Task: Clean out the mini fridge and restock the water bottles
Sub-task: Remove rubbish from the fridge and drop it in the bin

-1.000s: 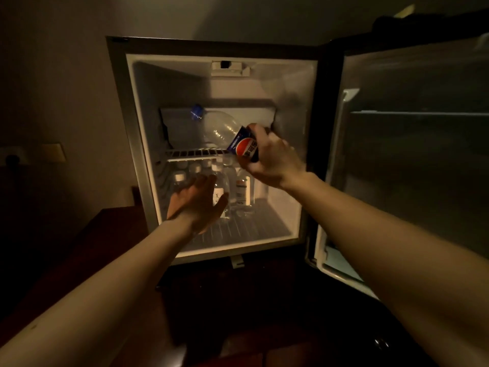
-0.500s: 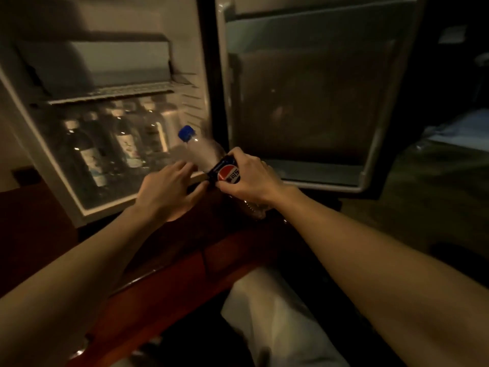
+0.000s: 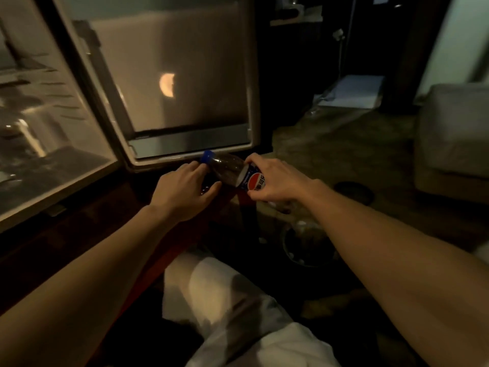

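A nearly empty Pepsi bottle (image 3: 227, 168) with a blue cap lies tilted in front of me, cap pointing up-left. My right hand (image 3: 275, 178) grips it around the label. My left hand (image 3: 185, 189) holds its upper end, fingers near the cap and thumb under the shoulder. The mini fridge (image 3: 53, 165) stands open at the left. Blurred water bottles (image 3: 21, 128) stand inside it below a wire shelf. The fridge door (image 3: 185, 75) hangs wide open straight ahead, just behind the bottle.
A round waste bin (image 3: 307, 245) sits on the floor below my right forearm. My knee in white trousers (image 3: 225, 295) is at the bottom middle. A dark wooden cabinet edge (image 3: 79, 234) runs under the fridge. A pale armchair (image 3: 455, 133) stands at the right.
My right hand pulled the Pepsi bottle out of the fridge's upper shelf and down to the right. My left hand joined it at the cap end. My view swung right, toward the open door.
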A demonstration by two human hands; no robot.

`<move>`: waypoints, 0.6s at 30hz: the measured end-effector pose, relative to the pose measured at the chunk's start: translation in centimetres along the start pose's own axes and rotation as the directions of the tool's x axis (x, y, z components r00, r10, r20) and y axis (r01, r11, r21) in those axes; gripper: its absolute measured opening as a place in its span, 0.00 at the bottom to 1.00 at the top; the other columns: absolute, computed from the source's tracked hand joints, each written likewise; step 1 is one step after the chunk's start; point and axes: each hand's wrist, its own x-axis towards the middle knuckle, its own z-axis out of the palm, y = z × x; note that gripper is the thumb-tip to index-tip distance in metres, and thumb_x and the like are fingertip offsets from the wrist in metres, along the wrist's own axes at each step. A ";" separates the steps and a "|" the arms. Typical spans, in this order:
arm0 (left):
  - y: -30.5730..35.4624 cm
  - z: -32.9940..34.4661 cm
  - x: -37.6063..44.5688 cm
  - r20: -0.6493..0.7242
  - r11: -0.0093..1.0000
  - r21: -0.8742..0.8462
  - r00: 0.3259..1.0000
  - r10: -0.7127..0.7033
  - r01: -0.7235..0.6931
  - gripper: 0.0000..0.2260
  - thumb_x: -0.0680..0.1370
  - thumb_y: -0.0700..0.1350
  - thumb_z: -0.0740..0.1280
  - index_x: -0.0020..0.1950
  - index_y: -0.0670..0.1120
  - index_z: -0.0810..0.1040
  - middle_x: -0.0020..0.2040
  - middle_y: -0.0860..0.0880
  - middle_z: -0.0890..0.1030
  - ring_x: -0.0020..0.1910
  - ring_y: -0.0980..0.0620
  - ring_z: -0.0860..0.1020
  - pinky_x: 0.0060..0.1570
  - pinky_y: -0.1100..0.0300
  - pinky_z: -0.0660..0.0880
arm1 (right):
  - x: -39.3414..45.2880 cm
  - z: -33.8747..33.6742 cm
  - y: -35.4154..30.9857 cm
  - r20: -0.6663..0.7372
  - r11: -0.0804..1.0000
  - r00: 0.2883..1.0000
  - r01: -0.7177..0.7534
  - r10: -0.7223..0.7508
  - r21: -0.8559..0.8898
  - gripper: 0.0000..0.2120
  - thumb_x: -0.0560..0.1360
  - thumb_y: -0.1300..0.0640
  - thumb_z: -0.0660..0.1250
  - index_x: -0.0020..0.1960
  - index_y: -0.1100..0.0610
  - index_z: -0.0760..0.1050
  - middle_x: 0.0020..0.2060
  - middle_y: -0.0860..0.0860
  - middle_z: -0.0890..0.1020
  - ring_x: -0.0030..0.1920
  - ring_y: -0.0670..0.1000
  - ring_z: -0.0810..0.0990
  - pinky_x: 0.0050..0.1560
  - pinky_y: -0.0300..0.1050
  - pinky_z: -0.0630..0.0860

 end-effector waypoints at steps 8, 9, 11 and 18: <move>8.0 3.1 3.0 0.046 0.980 -0.103 0.984 0.174 -0.169 0.23 0.78 0.66 0.52 0.61 0.53 0.73 0.50 0.53 0.75 0.47 0.55 0.73 0.39 0.58 0.69 | -6.7 -1.2 7.3 -0.022 0.983 0.985 -0.171 0.170 -0.068 0.33 0.69 0.43 0.73 0.67 0.48 0.61 0.61 0.51 0.75 0.57 0.53 0.77 0.54 0.54 0.79; 9.0 3.6 3.2 0.055 0.977 -0.111 0.981 0.187 -0.180 0.22 0.79 0.66 0.53 0.61 0.53 0.73 0.50 0.53 0.75 0.47 0.55 0.73 0.40 0.58 0.71 | -7.4 -1.3 8.2 -0.020 0.978 0.981 -0.196 0.195 -0.075 0.33 0.69 0.43 0.73 0.67 0.48 0.61 0.61 0.51 0.75 0.57 0.53 0.77 0.54 0.55 0.79; 11.0 4.6 3.7 0.069 0.973 -0.116 0.975 0.209 -0.201 0.21 0.79 0.64 0.54 0.62 0.52 0.73 0.53 0.51 0.76 0.50 0.53 0.75 0.46 0.55 0.74 | -8.7 -1.4 10.0 -0.020 0.965 0.968 -0.251 0.250 -0.080 0.33 0.69 0.43 0.73 0.67 0.48 0.61 0.61 0.51 0.75 0.57 0.54 0.77 0.54 0.57 0.79; 16.7 8.3 6.1 0.114 0.961 -0.076 0.955 0.273 -0.266 0.23 0.79 0.63 0.54 0.66 0.51 0.71 0.65 0.50 0.75 0.62 0.50 0.73 0.57 0.53 0.70 | -10.5 0.4 15.3 -0.007 0.922 0.923 -0.385 0.385 -0.027 0.33 0.68 0.44 0.74 0.68 0.45 0.61 0.60 0.52 0.77 0.56 0.55 0.78 0.53 0.56 0.79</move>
